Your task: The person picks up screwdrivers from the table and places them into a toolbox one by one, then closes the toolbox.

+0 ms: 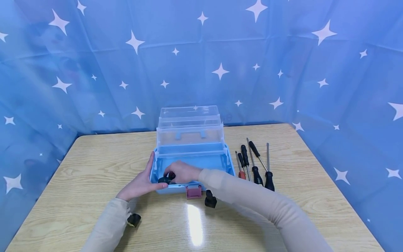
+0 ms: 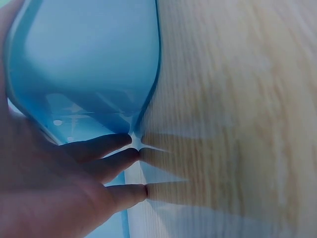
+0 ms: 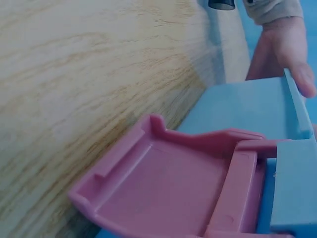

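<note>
A blue plastic toolbox (image 1: 195,161) stands on the table with its clear lid (image 1: 190,131) raised at the back. My right hand (image 1: 184,172) reaches into its front left part, fingers curled round a small black object (image 1: 164,180); its kind I cannot tell. My left hand (image 1: 140,183) lies along the box's left end, thumb over the front rim. In the left wrist view, straight fingers (image 2: 116,161) lie against the lower side of the box near the tabletop. The pink latch (image 3: 168,183) hangs open at the front; the right hand is outside the right wrist view.
Several screwdrivers (image 1: 256,175) with black handles, and one with a red handle (image 1: 241,174), lie right of the box. The wooden table (image 1: 104,161) ends at a blue star-patterned curtain (image 1: 189,70). Black wrist cameras (image 1: 210,199) hang under both forearms.
</note>
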The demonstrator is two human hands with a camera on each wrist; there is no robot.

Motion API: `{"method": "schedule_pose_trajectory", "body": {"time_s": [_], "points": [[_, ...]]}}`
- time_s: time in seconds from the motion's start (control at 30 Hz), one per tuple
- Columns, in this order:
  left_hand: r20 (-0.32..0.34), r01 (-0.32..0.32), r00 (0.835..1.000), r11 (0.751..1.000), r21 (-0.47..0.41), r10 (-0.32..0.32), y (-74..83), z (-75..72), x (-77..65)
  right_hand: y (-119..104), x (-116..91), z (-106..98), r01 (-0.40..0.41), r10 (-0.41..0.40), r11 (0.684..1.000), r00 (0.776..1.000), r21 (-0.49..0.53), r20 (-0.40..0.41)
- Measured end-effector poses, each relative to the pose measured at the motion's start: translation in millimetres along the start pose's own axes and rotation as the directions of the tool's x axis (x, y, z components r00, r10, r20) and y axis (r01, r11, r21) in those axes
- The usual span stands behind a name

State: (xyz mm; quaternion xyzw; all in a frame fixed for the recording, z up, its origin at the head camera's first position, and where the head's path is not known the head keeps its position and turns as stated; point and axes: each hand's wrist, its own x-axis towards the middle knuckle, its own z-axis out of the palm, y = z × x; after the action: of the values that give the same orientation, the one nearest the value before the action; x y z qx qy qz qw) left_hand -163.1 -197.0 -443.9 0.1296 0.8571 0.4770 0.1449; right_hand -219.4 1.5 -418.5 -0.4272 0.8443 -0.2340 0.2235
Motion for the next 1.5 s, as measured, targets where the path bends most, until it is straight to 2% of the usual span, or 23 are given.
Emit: {"method": "schedule_pose_trajectory", "body": {"time_s": [0.27, 0.6, 1.07, 1.5], "points": [[-0.008, -0.003, 1.000, 1.000, 0.019, 0.003, 1.8, -1.9, -1.0, -0.7, -6.4, -12.5, -0.016, 0.019, 0.991, 1.000, 0.134, -0.015], [-0.006, 0.005, 1.000, 1.000, -0.007, -0.005, 2.9, -1.4, -1.6, 0.1, -20.5, -23.7, 0.061, -0.047, 0.972, 0.996, 0.226, -0.070], [-0.010, 0.025, 1.000, 1.000, -0.015, -0.025, 1.9, 0.9, -1.8, 8.0, -44.6, -30.1, 0.132, -0.092, 0.951, 0.984, 0.281, -0.149], [-0.019, 0.022, 1.000, 0.999, -0.023, -0.022, -0.5, 2.6, 0.2, 14.3, -74.5, -32.4, 0.144, -0.080, 0.931, 0.977, 0.336, -0.198]]}}
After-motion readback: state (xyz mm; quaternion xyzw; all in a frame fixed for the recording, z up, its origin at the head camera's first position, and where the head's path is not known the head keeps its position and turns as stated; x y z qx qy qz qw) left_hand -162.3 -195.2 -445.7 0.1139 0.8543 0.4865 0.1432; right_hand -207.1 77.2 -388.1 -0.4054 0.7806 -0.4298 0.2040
